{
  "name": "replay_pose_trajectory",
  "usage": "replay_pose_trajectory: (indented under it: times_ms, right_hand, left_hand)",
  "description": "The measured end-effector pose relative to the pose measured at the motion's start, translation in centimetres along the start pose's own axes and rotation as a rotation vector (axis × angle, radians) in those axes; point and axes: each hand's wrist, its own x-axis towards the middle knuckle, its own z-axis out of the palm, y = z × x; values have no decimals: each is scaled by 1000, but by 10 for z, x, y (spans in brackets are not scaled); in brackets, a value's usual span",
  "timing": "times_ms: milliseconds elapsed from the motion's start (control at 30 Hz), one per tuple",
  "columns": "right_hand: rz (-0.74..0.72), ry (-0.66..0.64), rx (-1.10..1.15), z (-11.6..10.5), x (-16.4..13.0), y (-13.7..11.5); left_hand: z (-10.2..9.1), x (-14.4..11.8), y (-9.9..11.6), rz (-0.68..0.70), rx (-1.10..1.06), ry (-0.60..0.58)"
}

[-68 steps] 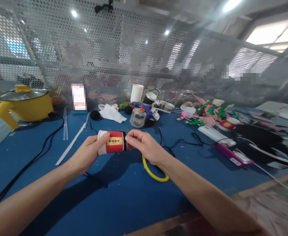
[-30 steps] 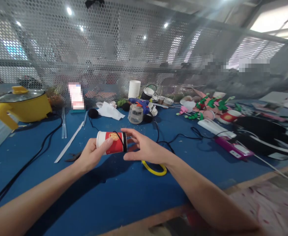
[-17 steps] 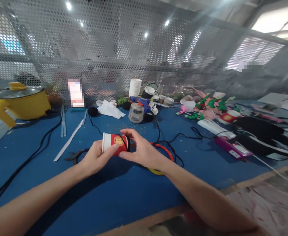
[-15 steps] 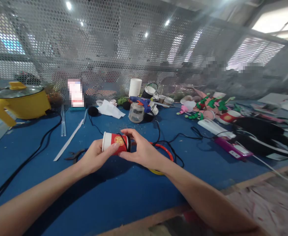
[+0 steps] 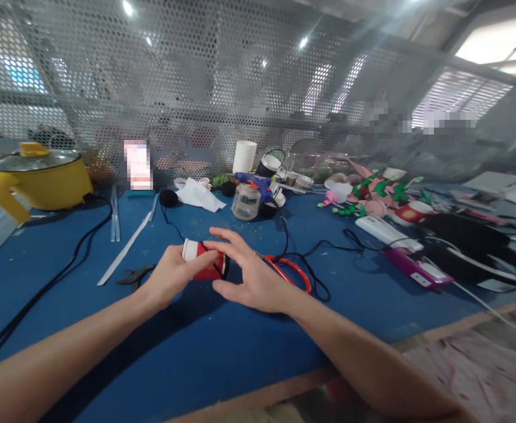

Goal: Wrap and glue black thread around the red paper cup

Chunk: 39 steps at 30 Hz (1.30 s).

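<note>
while the red paper cup (image 5: 205, 263) lay on its side just above the blue table (image 5: 223, 352), near the middle of the scene, the left hand (image 5: 170, 281) was clamped on it, thumb over the top and the white rim pointing left. the right hand (image 5: 249, 276) sat just right of the cup with its fingers (image 5: 223, 238) spread apart and reaching over the cup's dark base end; whether they pressed on it could not be told. a thin black cord (image 5: 216, 258) crossed the cup near that end. red-handled scissors (image 5: 291, 271) lay on the table just right of the right hand, among black cable. dark pliers (image 5: 134, 274) lay left of the left hand. further off stood a clear jar (image 5: 246, 202) and, far left, a yellow pot (image 5: 42, 179).
</note>
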Motion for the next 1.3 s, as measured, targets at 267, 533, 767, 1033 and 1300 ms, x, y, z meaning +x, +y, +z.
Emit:
replay_pose_trajectory:
  times_ms: [267, 533, 767, 1033, 1300]
  right_hand:
    - [269, 572, 22, -66, 30, 24]
    - [790, 471, 140, -110, 76, 78]
    - [846, 399, 402, -90, 88, 87]
    - [537, 599, 375, -82, 79, 66]
    - [453, 193, 443, -60, 13, 4]
  left_hand:
    - [-6, 4, -5, -47, 59, 95]
    - [-9, 5, -3, -21, 111, 117]
    - [-10, 5, -1, -10, 94, 126]
    - [-13, 9, -5, 20, 104, 152]
    - [-17, 13, -3, 79, 236, 244]
